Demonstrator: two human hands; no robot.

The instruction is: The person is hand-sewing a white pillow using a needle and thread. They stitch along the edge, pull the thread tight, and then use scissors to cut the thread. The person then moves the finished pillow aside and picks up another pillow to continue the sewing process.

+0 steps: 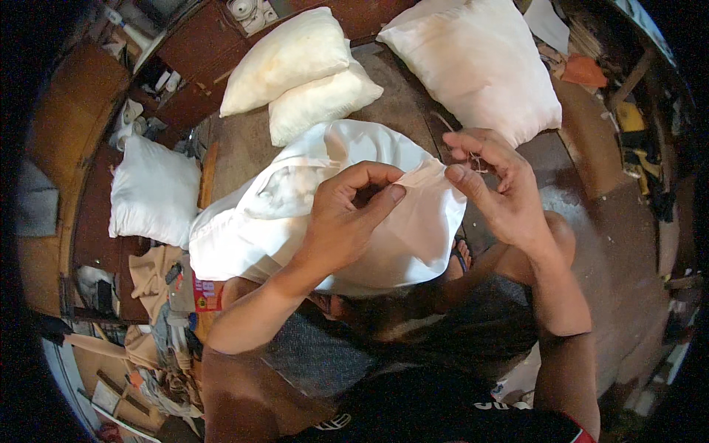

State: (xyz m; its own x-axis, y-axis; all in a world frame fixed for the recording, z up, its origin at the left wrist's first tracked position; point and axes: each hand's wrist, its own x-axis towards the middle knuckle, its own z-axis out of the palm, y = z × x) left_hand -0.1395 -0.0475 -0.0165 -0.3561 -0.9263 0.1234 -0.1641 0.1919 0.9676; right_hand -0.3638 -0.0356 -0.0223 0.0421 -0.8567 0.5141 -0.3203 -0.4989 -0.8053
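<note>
Across my lap lies a white stuffed cushion in smooth, shiny fabric. A gap in its cover bares fluffy white stuffing. My left hand pinches a gathered edge of the cover between thumb and forefinger, lifting it a little. Just to the right, my right hand has its fingers curled, with its thumb at the same fabric edge. A thin pale thread loops about the right fingers, and a fine strand rises above them. Whether a needle is there is too small to tell.
Two cream pillows lie overlapping at the far side. A large white pillow rests at the far right, and a smaller white pillow at left. Crumpled cloths are heaped at lower left. Dark wooden furniture stands behind.
</note>
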